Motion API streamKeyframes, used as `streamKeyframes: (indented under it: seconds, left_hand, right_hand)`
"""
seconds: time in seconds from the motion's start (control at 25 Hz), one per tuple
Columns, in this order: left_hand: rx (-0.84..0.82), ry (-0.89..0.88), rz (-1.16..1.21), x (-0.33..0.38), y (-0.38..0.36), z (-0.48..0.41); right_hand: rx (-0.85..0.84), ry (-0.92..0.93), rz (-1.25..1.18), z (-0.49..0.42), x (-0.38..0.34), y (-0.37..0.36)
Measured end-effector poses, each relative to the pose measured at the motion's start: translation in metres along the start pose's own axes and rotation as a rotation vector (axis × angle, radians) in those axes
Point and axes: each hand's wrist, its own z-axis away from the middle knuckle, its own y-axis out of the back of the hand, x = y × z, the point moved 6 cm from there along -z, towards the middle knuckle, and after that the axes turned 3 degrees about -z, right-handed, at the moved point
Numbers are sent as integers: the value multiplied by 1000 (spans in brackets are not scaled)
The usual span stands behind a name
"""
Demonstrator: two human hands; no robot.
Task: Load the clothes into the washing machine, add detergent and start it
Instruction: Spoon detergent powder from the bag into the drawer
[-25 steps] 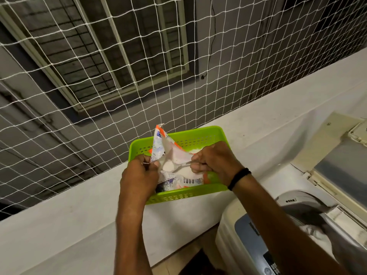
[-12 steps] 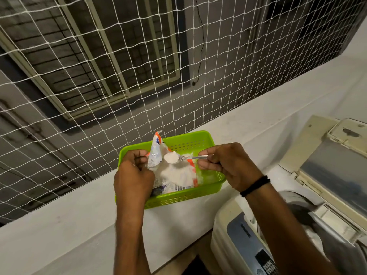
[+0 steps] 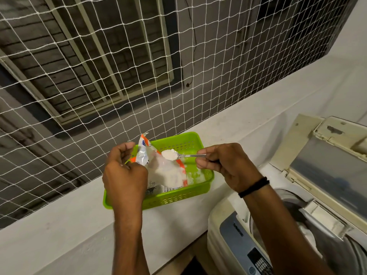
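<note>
- White detergent powder [image 3: 168, 154] heaps a slim metal spoon [image 3: 191, 155]; your right hand [image 3: 224, 165] pinches the handle, fingers curled
- Your left hand [image 3: 125, 175] grips the torn orange-and-white plastic packet [image 3: 168, 175] by its top, inside the green perforated plastic basket [image 3: 178, 197]
- Carry the spoon level and slow to the open cream washing machine [image 3: 218, 213], lower right; any tilt likely spills
- Basket sits on a white painted ledge [image 3: 59, 231]; white rope net [image 3: 111, 62] behind

Home balcony: washing machine [image 3: 258, 235], netting [image 3: 119, 76]
</note>
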Motion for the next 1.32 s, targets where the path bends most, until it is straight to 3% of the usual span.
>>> streamKeyframes:
  seconds: [0.16,0.32,0.64,0.84,1.12,1.2,1.32]
  left_hand:
    - [86,-86,121,24,-9,10]
    - [39,-160,270,52,-46,31]
    - [-286,-247,448,97,-160,102]
    - [-567,-195,324,91,-260,166]
    - [-939,15,-3,30,-394,269]
    - [-1065,145,-122,-9,-434,295]
    - [-1284,420,-212,-60,-474,331]
  right_hand:
    - [30,11,-33,5,-7,20]
    - [103,56,-74,17,-20,58]
    - [386,156,-161,50,-25,195]
    - [621,157,-265,69,15,305]
    - [953,93,-402,79,104,442]
    - [1041,66,-336,78,129,466]
    - [1252,17,-52,82,150,482]
